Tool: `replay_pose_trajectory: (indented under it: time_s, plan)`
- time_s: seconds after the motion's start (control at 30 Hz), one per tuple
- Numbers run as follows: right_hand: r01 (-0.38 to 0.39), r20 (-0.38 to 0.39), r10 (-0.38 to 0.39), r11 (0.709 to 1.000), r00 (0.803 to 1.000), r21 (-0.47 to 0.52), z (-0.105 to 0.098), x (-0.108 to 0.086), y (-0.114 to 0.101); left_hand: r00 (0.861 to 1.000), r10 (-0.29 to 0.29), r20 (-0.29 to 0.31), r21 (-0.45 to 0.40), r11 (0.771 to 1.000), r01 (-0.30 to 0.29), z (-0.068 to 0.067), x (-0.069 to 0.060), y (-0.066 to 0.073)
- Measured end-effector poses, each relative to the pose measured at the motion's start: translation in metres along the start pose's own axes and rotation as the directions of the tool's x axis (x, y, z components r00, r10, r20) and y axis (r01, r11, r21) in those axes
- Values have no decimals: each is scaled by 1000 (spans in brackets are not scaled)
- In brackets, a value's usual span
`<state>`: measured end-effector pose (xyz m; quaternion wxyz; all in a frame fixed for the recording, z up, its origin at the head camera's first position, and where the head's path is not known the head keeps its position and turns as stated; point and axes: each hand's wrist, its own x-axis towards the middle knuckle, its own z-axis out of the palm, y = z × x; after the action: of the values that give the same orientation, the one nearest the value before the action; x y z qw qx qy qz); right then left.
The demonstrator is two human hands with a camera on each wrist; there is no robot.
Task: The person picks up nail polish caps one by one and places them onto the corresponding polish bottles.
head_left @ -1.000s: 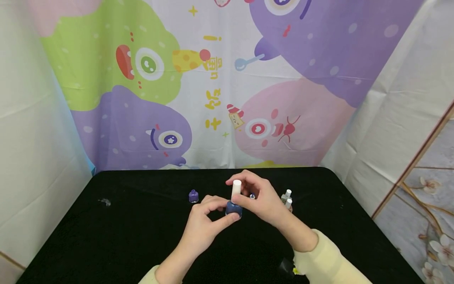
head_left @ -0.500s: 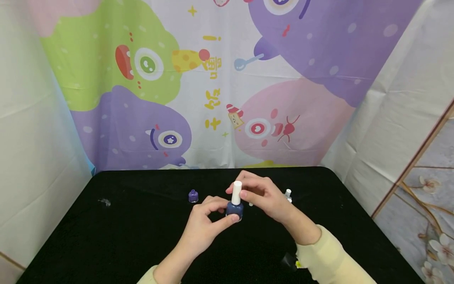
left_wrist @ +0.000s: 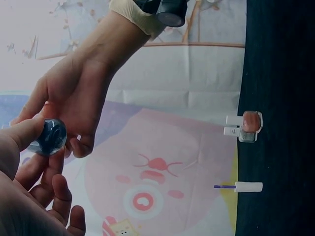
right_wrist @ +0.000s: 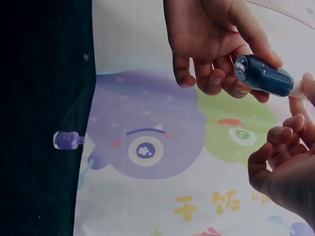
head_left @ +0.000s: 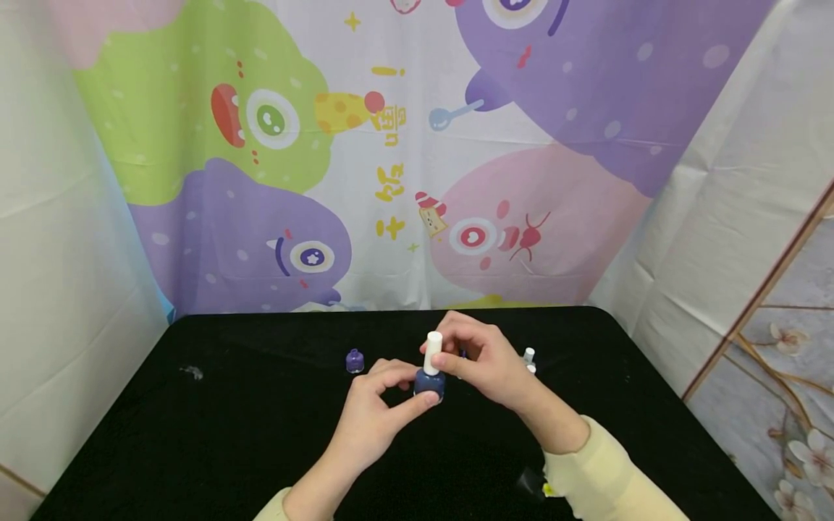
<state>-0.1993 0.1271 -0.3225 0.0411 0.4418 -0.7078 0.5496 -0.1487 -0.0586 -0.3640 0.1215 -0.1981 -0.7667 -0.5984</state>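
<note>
My left hand (head_left: 374, 405) pinches a dark blue nail polish bottle (head_left: 429, 386) between thumb and fingers, above the table. On its white cap (head_left: 433, 352), which sits on the bottle neck, my right hand (head_left: 485, 362) has thumb and fingers pinched. The right wrist view gives the bottle (right_wrist: 266, 76) side-on, tilted, with the cap partly hidden by the right fingers. An uncapped purple polish bottle (head_left: 355, 361) stands on the table to the left. A white cap with a purple brush (left_wrist: 248, 187) stands brush up in the left wrist view.
Two more white-capped bottles (left_wrist: 250, 126), one orange-pink and one pale, stand close together at the right, partly behind the right hand in the head view. Clear scraps (head_left: 192, 372) lie on the black table (head_left: 228, 434) at left. A printed curtain (head_left: 391, 275) hangs behind.
My right thumb and fingers shift off the side of the cap, then come back round it. The left hand and the bottle stay almost in place.
</note>
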Motion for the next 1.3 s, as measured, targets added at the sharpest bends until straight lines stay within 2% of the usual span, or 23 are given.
replay_pose_trajectory:
  time_s: [0.33, 0.53, 0.67, 0.83, 0.93, 1.13, 1.3]
  plan:
    - [-68, -90, 65, 997, 994, -24, 4, 0, -2, 999, -9, -36, 14, 1000, 10, 1, 0, 2]
    - [-98, -108, 95, 995, 990, -23, 5, 0, -3, 1000, -7, -20, 15, 1000, 8, 1, 0, 1]
    - [-94, -57, 93, 996, 994, -11, 2, -1, -2, 1000, 0, -1, 9, 1000, 0, 1, -1, 0]
    - [-53, 82, 44, 992, 996, 111, -2, -3, 1, 999, 43, 13, 11, 999, -44, 1, -1, -1]
    - [-35, 135, 11, 984, 991, 176, -4, -3, 0, 997, 68, 22, 13, 998, -68, 1, -1, -2]
    - [-2, 166, -39, 971, 985, 240, -4, -2, 0, 997, 59, 39, 10, 998, -60, 1, -1, 0]
    - [32, 157, -68, 974, 985, 223, -4, -2, 3, 998, 48, 35, 13, 999, -48, 1, -2, 1]
